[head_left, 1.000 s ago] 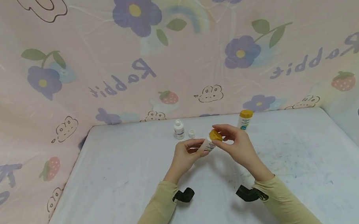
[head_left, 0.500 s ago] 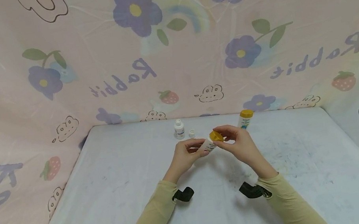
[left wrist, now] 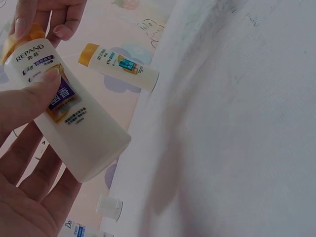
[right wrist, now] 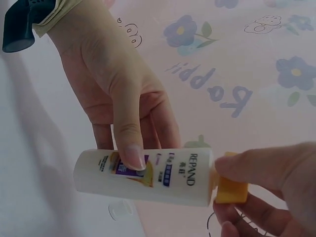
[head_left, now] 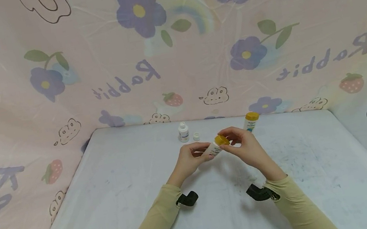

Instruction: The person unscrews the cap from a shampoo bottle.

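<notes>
A white bottle (left wrist: 91, 133) marked REPAND, with a purple and yellow label, is held tilted above the table by my left hand (head_left: 188, 159). The left thumb lies across the label and the fingers support the far side. On its yellow cap (right wrist: 234, 190), my right hand (head_left: 246, 149) pinches with thumb and fingers. A narrow neck strip shows between cap and bottle shoulder in the right wrist view. Behind the right hand stands a second white bottle (left wrist: 123, 67) with a yellow cap.
A small white bottle (head_left: 183, 134) without a cap stands towards the table's back edge. Beside it sits a small white cap (head_left: 196, 136). A patterned pink cloth (head_left: 190, 68) rises behind the white table (head_left: 121, 223).
My right hand and the yellow cap have shifted slightly right and down, and the right forearm has swung outward to the right. The left hand keeps its hold on the bottle almost unmoved.
</notes>
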Available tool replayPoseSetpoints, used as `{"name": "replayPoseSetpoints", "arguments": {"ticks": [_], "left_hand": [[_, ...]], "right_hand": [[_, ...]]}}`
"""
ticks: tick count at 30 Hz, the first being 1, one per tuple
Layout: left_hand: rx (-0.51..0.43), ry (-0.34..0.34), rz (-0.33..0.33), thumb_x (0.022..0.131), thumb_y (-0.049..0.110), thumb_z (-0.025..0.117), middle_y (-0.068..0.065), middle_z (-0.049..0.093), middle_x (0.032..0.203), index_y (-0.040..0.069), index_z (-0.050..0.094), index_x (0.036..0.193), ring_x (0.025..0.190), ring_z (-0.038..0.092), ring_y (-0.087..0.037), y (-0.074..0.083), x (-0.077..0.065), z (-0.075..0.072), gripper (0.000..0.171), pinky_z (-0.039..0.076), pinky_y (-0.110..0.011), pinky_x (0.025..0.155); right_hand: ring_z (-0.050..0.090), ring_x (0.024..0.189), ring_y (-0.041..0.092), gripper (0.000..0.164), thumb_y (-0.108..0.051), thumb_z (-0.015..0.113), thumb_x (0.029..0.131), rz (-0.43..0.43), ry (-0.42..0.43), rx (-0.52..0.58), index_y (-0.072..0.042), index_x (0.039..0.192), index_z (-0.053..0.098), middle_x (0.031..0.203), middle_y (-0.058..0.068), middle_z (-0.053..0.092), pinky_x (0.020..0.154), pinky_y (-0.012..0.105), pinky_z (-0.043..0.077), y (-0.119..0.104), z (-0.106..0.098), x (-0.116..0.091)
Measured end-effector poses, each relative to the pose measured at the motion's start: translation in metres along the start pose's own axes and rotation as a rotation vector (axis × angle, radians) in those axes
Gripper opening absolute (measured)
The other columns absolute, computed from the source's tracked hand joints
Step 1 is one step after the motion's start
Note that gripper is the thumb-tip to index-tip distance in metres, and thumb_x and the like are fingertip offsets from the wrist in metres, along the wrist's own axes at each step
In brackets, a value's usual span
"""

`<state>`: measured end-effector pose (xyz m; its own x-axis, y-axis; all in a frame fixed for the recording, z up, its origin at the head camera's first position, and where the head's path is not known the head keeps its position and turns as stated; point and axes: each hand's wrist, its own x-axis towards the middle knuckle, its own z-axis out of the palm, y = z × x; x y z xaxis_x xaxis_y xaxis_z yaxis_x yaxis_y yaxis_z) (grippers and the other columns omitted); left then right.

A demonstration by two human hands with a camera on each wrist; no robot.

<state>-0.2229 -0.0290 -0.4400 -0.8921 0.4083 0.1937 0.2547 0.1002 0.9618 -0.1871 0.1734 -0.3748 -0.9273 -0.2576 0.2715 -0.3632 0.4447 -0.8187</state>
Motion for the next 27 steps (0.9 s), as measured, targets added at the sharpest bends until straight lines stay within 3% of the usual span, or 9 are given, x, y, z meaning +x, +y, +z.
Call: {"name": "replayPoseSetpoints", "arguments": {"ticks": [6, 18, 23, 27], "left_hand": [[0.011, 0.013, -0.015, 0.079, 0.007, 0.079, -0.006, 0.068, 0.113, 0.006, 0.07, 0.114, 0.103, 0.063, -0.022, -0.028, 0.008, 0.002, 0.036, 0.053, -0.033, 0.087], [0.009, 0.054, -0.016, 0.077, 0.01, 0.081, -0.001, 0.068, 0.111, 0.009, 0.071, 0.112, 0.102, 0.063, -0.017, -0.03, 0.006, -0.009, 0.036, 0.053, -0.029, 0.085], [0.008, 0.08, -0.008, 0.075, 0.011, 0.082, -0.002, 0.067, 0.113, 0.01, 0.071, 0.113, 0.105, 0.062, -0.019, -0.029, 0.006, -0.018, 0.039, 0.053, -0.029, 0.086], [-0.01, 0.089, 0.01, 0.075, 0.01, 0.082, -0.006, 0.066, 0.116, 0.008, 0.07, 0.114, 0.107, 0.062, -0.021, -0.03, 0.005, -0.026, 0.041, 0.052, -0.03, 0.088]], "right_hand": [[0.06, 0.101, 0.032, 0.032, 0.0, 0.069, 0.086, -0.002, 0.003, 0.01, 0.006, 0.116, 0.059, 0.113, 0.019, 0.062, 0.08, 0.045, 0.051, 0.0, -0.002, 0.0], [0.059, 0.105, 0.036, 0.03, 0.005, 0.068, 0.085, -0.008, 0.039, 0.049, 0.006, 0.114, 0.059, 0.114, 0.021, 0.061, 0.086, 0.054, 0.049, -0.005, -0.006, 0.0], [0.059, 0.105, 0.036, 0.036, 0.005, 0.068, 0.085, 0.019, 0.051, 0.093, 0.005, 0.12, 0.058, 0.117, 0.022, 0.06, 0.089, 0.049, 0.049, 0.0, -0.008, 0.0], [0.061, 0.104, 0.031, 0.037, 0.002, 0.07, 0.085, 0.053, 0.042, 0.148, 0.001, 0.121, 0.061, 0.119, 0.02, 0.06, 0.088, 0.036, 0.052, 0.018, -0.007, 0.003]]}}
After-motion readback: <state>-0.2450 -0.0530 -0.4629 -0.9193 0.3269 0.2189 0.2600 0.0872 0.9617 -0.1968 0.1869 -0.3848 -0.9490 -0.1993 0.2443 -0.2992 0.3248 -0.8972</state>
